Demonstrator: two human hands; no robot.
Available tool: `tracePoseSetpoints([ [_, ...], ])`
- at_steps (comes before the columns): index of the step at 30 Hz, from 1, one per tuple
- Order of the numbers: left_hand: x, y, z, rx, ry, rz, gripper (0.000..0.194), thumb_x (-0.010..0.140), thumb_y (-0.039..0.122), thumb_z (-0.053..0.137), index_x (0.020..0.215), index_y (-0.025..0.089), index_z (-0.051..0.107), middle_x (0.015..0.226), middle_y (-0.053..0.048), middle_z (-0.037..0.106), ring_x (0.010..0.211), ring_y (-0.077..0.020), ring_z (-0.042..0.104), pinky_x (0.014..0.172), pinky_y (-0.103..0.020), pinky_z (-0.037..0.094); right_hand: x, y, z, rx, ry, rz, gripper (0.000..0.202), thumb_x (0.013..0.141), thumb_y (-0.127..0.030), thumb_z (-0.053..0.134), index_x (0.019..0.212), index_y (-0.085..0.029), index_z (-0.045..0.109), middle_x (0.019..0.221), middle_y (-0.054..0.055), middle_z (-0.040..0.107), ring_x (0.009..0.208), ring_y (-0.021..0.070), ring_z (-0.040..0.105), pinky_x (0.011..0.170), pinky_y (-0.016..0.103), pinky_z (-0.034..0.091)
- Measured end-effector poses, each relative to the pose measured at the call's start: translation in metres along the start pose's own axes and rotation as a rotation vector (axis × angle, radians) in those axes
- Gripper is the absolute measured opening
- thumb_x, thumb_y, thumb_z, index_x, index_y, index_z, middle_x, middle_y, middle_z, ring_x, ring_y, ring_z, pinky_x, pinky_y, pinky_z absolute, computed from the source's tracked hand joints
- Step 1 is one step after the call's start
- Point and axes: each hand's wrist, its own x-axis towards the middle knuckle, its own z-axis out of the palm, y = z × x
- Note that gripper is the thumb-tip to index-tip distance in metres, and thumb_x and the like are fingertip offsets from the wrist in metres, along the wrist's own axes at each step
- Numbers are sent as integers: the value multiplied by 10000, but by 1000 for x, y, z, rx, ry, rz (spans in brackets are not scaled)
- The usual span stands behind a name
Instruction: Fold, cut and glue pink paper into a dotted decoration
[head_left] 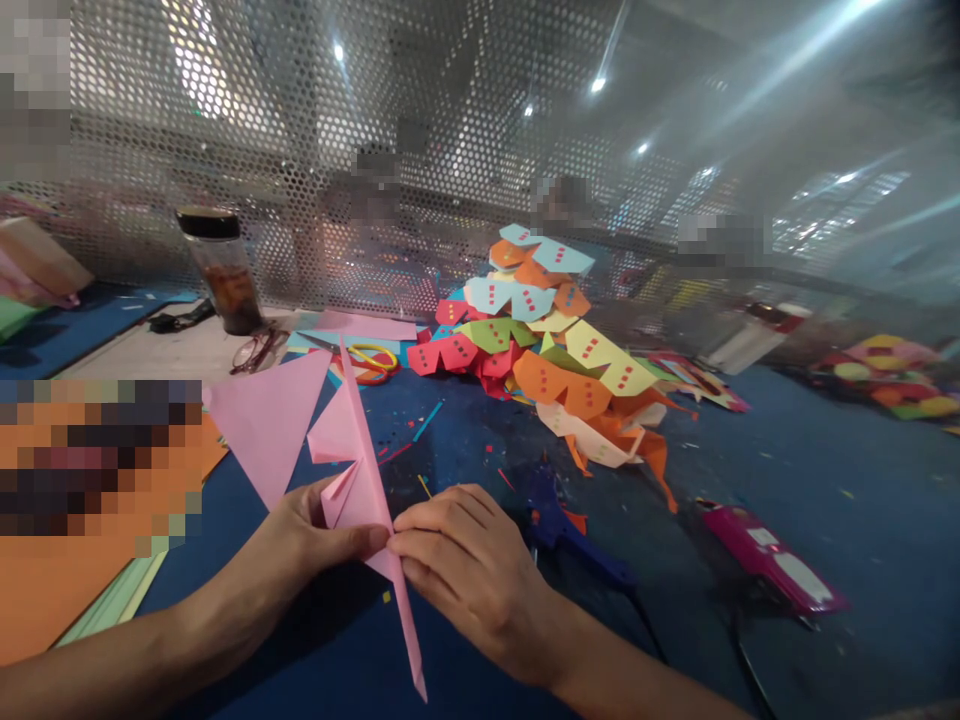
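A folded pink paper (365,450) with a long narrow spine stands at a slant above the blue table, between my two hands. My left hand (315,540) grips its left side, thumb on top near the spine. On the other side my right hand (472,570) pinches the spine's edge, its fingers bent together. The paper has pointed flaps on the left. Just behind my left hand lies a flat pink sheet (270,425). Yellow and red scissors (371,358) rest beyond the folded paper's top end.
Colourful cut-paper shapes (555,350) are heaped at the centre back. A blue glue gun (574,530) and a magenta case (772,560) lie right. A dark-lidded jar (225,275), glasses (259,347) and orange paper (82,590) are left. Perforated metal (285,130) stands behind.
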Motion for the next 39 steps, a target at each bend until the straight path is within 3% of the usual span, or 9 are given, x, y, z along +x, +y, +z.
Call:
tracePoseSetpoints([
  [7,2,-5,-2,50,23,24,315,647,363,924,779,168,715,703,-20,721,593,-138,616,597,-232,488,1,0,2,62,21,36,211,1079,-250,465,1006,-183,651,957,29,740,881,159,649,844,334,472],
  [14,2,-7,-5,140,24,53,336,635,401,923,759,169,713,658,-4,689,542,-103,549,541,-204,415,-1,-1,12,200,80,204,147,1009,-307,620,923,-189,634,898,18,725,852,155,664,827,317,481],
  [21,2,2,3,131,-4,79,299,632,398,915,703,174,731,645,-24,699,570,-131,581,570,-221,455,0,-2,15,320,87,347,145,986,-304,652,880,-205,643,869,13,711,841,155,666,816,307,511],
  [39,2,-3,-4,252,-78,116,286,761,471,823,762,198,741,701,-42,735,629,-157,627,641,-249,481,1,2,14,354,39,402,237,973,-389,659,829,-203,626,829,4,681,817,158,640,779,310,497],
])
